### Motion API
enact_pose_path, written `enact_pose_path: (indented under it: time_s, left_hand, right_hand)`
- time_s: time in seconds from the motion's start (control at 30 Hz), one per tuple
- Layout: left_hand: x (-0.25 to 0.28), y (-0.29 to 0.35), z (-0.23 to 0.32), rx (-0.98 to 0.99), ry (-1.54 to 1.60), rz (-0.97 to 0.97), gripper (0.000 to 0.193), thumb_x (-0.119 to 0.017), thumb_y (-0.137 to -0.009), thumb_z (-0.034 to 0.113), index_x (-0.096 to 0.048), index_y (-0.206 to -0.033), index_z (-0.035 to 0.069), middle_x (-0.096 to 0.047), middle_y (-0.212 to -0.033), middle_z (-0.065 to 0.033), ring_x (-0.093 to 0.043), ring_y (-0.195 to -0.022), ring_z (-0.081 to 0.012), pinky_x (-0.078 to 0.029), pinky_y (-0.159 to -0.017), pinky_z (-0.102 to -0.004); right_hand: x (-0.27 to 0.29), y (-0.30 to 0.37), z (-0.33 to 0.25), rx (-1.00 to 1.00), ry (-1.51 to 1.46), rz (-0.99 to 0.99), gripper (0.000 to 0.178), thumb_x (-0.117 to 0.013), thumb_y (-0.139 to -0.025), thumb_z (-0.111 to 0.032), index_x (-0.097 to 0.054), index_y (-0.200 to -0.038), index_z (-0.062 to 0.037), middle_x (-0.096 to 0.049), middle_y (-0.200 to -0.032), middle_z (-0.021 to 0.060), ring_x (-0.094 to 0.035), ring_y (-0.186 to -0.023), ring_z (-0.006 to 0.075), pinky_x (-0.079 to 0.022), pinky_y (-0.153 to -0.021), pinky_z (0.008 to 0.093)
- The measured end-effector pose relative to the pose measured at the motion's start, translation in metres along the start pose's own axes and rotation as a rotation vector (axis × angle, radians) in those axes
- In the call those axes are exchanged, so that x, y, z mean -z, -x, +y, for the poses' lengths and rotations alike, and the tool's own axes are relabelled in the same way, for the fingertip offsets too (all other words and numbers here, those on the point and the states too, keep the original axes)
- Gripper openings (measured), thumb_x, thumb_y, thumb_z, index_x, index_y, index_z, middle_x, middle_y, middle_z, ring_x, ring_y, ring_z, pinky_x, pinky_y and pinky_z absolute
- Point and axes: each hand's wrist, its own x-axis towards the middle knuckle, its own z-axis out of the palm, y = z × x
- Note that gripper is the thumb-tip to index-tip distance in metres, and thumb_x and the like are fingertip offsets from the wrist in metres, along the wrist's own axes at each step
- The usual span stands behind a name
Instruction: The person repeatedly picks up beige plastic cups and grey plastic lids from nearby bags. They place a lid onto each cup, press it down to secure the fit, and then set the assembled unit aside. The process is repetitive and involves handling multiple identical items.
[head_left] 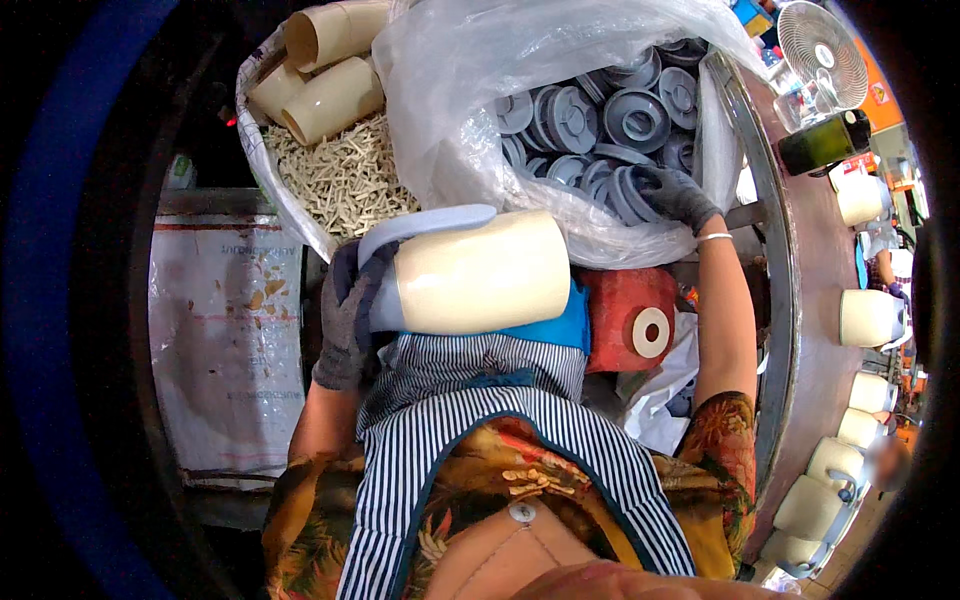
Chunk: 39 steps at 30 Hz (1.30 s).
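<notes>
Across my lap lies a cream pitcher point(490, 275) with a blue-grey handle and collar, its base pointing right. My left hand point(352, 310), in a grey and dark glove, is closed around the pitcher's blue-grey end, by the handle. To the upper right, my gloved right hand point(682, 197) reaches into a clear plastic bag point(450, 110). Its fingers close on the edge of a grey round lid point(632, 195), partly hiding it. Several more grey lids point(575, 118) are piled in the bag.
At upper left, a white sack point(285, 205) holds cream pellets and cream cylinders point(335, 100). A red object point(625, 310) with a cream ring point(650, 332) sits right of my lap. Several cream pitchers point(868, 317) line the bench point(825, 250) on the right, with a green bottle point(822, 145) and fan point(822, 55) beyond.
</notes>
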Motion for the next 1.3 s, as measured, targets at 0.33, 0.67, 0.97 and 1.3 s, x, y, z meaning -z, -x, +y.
enact_pose_path:
  time_s: [0.33, 0.67, 0.97, 1.3]
  left_hand:
    - [0.003, 0.012, -0.040, -0.162, -0.059, 0.083, 0.033, -0.057, -0.093, 0.012, -0.060, -0.125, 0.004, -0.061, -0.115, -0.0161, -0.061, -0.102, -0.0322, -0.052, -0.088, -0.0400]
    - [0.007, 0.012, -0.020, 0.283, 0.804, -0.138, 0.034, -0.051, -0.101, 0.027, -0.058, -0.125, 0.005, -0.062, -0.116, -0.0169, -0.065, -0.097, -0.0278, -0.053, -0.085, -0.0377]
    - [-0.011, 0.010, 0.026, 0.368, 0.846, -0.239, 0.033, -0.048, -0.101, 0.031, -0.059, -0.110, 0.001, -0.065, -0.109, -0.0135, -0.065, -0.099, -0.0245, -0.051, -0.090, -0.0366]
    - [-0.013, 0.006, 0.047, 0.329, 0.740, -0.314, 0.034, -0.049, -0.101, 0.031, -0.060, -0.111, 0.001, -0.065, -0.111, -0.0131, -0.064, -0.101, -0.0242, -0.051, -0.090, -0.0398]
  right_hand:
    - [-0.033, -0.001, -0.010, -0.266, 0.145, 0.318, 0.052, -0.064, -0.086, -0.034, -0.058, -0.133, -0.0136, -0.057, -0.127, 0.0254, -0.056, -0.115, 0.0418, -0.046, -0.096, 0.0472]
    - [-0.049, 0.110, -0.211, 0.424, -0.838, 0.799, 0.049, -0.061, -0.082, -0.002, -0.057, -0.131, 0.0010, -0.061, -0.127, 0.0185, -0.061, -0.115, 0.0291, -0.047, -0.100, 0.0369]
    - [-0.059, 0.163, -0.222, 0.498, -0.681, 0.995, 0.055, -0.072, -0.073, -0.020, -0.062, -0.123, -0.0014, -0.062, -0.123, 0.0204, -0.061, -0.111, 0.0366, -0.049, -0.094, 0.0427]
    - [-0.048, 0.184, -0.232, 0.544, -0.639, 1.001, 0.052, -0.072, -0.077, -0.030, -0.065, -0.119, 0.0008, -0.062, -0.119, 0.0194, -0.059, -0.109, 0.0354, -0.046, -0.095, 0.0441]
